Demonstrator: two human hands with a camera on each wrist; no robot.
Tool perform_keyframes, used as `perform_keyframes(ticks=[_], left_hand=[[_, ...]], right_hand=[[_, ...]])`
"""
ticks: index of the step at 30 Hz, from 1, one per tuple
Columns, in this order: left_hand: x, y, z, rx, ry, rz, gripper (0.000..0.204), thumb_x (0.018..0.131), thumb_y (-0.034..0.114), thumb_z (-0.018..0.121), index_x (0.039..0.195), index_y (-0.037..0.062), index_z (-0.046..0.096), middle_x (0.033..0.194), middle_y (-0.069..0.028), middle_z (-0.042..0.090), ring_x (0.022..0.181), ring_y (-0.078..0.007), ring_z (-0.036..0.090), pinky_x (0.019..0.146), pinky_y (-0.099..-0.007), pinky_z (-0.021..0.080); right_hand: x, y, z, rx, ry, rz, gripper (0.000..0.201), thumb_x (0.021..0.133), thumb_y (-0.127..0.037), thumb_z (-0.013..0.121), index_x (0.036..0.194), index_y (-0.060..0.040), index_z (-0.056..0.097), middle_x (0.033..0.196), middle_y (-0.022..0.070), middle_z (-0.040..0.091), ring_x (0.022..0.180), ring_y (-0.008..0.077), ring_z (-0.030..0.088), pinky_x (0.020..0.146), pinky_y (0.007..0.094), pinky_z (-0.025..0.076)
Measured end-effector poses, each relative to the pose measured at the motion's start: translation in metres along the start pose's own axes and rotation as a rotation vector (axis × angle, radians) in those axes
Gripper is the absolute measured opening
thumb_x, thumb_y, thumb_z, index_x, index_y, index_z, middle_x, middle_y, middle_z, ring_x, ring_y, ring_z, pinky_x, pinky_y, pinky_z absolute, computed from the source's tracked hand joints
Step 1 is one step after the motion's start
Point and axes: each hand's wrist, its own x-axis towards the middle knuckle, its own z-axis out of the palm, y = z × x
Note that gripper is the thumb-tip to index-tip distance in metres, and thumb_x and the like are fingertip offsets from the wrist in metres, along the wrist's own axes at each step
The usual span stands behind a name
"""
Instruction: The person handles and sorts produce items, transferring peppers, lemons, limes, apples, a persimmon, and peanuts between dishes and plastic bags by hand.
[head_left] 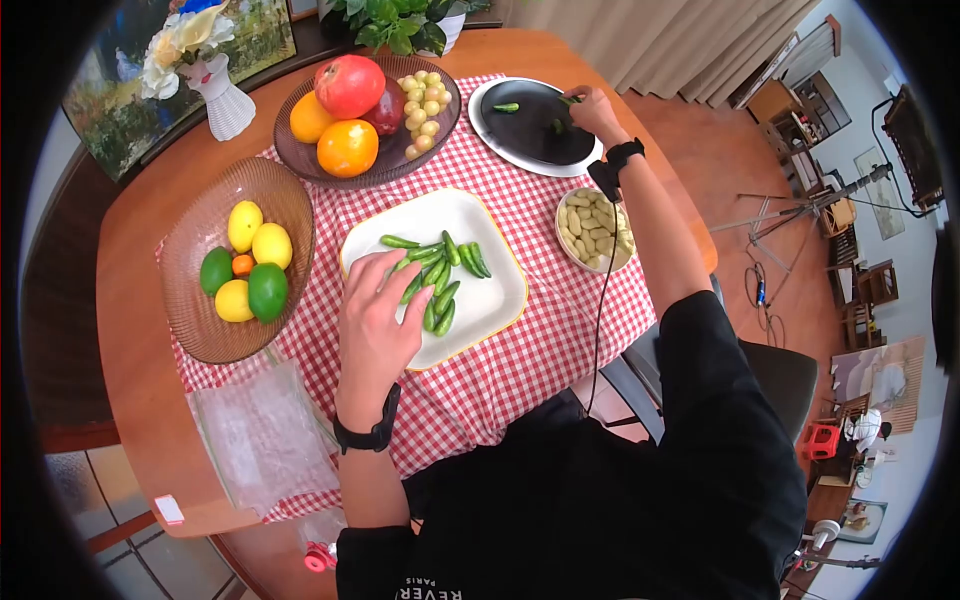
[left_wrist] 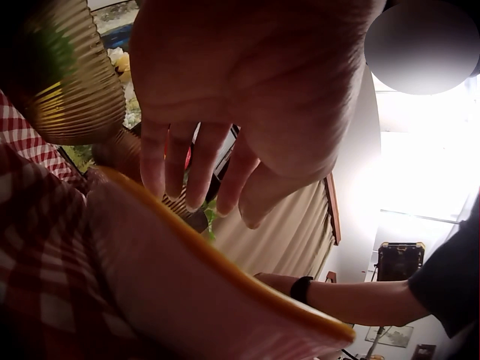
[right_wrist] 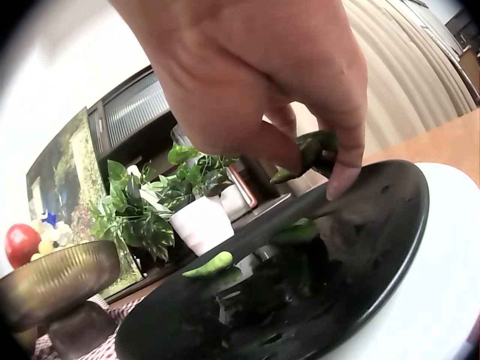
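My right hand (head_left: 594,115) pinches a green chili pepper (right_wrist: 307,154) between thumb and fingers, close over the black plate (head_left: 535,140). Another green chili pepper (right_wrist: 210,265) lies on that plate, which sits on a larger white plate (head_left: 497,157). A dark green reflection shows in the glossy surface below the held one. Over the near left side of a white square dish (head_left: 490,310) hangs my left hand (head_left: 378,320), its fingers loosely bent with nothing between them. Several green chili peppers (head_left: 441,270) lie in that dish, some partly hidden behind the left fingers.
A bowl of pale oblong pieces (head_left: 590,225) stands near the right table edge. Fruit fills two ribbed brown bowls, one at the left (head_left: 185,310) and one at the back (head_left: 290,150). A clear plastic bag (head_left: 265,435) lies front left on the checked cloth (head_left: 540,350).
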Motion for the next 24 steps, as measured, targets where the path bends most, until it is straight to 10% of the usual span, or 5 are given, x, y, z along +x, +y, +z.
perform_keyframes(ticks=[14,24], left_hand=[[0.001,0.002,0.001,0.005,-0.036,-0.002,0.028,0.084,0.005,0.081,0.111,-0.0038,0.075,0.121,-0.0155,0.070,0.115,-0.0348,0.064,0.100,-0.0438,0.052],[-0.001,-0.004,0.003,-0.003,-0.030,0.007,0.027,0.086,0.007,0.079,0.110,-0.0039,0.075,0.121,-0.0166,0.068,0.114,-0.0351,0.063,0.099,-0.0442,0.052]], right_hand=[[-0.049,-0.062,0.009,-0.347,-0.405,-0.211,0.042,0.081,-0.002,0.059,0.121,-0.0019,0.071,0.103,0.0188,0.076,0.094,0.0286,0.076,0.076,0.0384,0.063],[-0.009,-0.060,0.042,-0.375,-0.189,-0.439,0.052,0.082,0.002,0.056,0.133,-0.0048,0.064,0.127,0.0234,0.070,0.120,0.0365,0.067,0.101,0.0442,0.054]])
